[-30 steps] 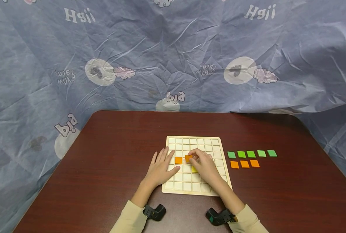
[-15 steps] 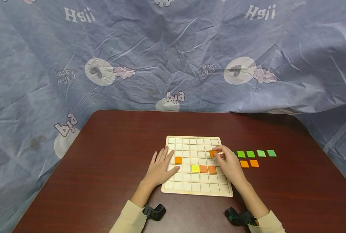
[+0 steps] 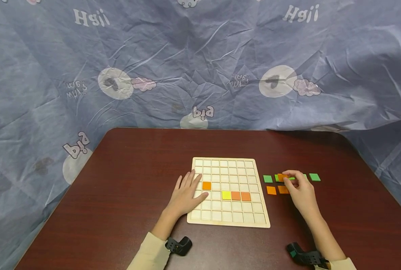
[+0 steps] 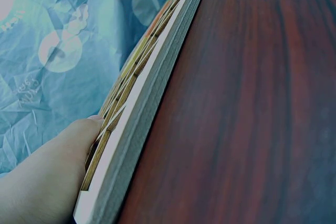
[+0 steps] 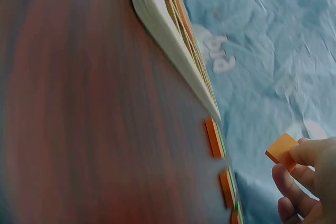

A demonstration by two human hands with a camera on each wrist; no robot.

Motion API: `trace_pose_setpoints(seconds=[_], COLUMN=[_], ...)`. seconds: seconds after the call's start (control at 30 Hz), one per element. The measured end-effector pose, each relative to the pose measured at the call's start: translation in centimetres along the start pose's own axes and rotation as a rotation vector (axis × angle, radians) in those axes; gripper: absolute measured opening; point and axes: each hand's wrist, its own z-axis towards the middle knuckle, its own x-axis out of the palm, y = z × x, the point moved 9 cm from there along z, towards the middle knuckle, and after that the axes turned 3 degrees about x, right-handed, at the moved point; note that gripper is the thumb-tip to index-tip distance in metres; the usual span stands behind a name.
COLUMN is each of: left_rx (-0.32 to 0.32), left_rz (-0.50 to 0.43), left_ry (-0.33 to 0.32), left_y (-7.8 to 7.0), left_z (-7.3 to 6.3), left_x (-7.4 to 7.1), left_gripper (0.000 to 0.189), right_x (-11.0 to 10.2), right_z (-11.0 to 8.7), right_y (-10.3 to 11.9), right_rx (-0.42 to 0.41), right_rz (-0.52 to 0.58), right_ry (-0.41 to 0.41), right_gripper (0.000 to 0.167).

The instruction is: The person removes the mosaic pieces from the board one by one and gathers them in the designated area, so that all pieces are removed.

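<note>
My left hand [image 3: 183, 197] lies spread on the left side of a pale wooden grid board [image 3: 217, 217]; in the left wrist view its thumb [image 4: 68, 148] rests at the board's edge. Thumb and fingers of my right hand [image 3: 303, 191] pinch a square orange tile [image 5: 282, 149], raised over the loose tiles right of the board. On the board sit an orange tile [image 3: 206, 185] near my left fingers, then a yellow tile [image 3: 226, 195] and two darker orange tiles [image 3: 235, 195] side by side one row nearer.
A back row of green tiles [image 3: 267, 179] lies right of the board, partly behind my right hand. Nearer is a row of orange tiles [image 3: 271, 190], the rightmost hidden by that hand in the head view. A patterned blue cloth [image 3: 173, 75] hangs behind the brown table [image 3: 136, 168].
My right hand has carried the orange tile rightward, from above the middle of the board to above the loose tiles. My left hand has stayed in place.
</note>
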Motion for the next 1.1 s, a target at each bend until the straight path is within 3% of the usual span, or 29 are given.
trace_pose_setpoints(seconds=[0.27,0.63,0.83,1.1], left_rx=[0.0,0.002,0.0,0.004], left_rz=[-0.015,-0.012,-0.018,-0.018], left_ry=[0.012,0.003,0.007,0.006], left_y=[-0.2,-0.1,0.0,-0.1], left_z=[-0.1,0.0,-0.1,0.0], left_x=[0.0,-0.1,-0.2,-0.1], left_gripper=[0.071,0.071,0.071,0.071], right_x=[-2.2,-3.1,-3.1,-3.0], right_z=[0.2,0.5,0.5,0.2], right_y=[-4.0,-7.0,-7.8,-8.1], right_rx=[0.084,0.175,0.199,0.149], right_rz=[-0.012,-0.052,-0.094,-0.175], right_ry=[-0.065,-0.081,-0.023,0.066], right_gripper=[0.022,0.025,0.03,0.036])
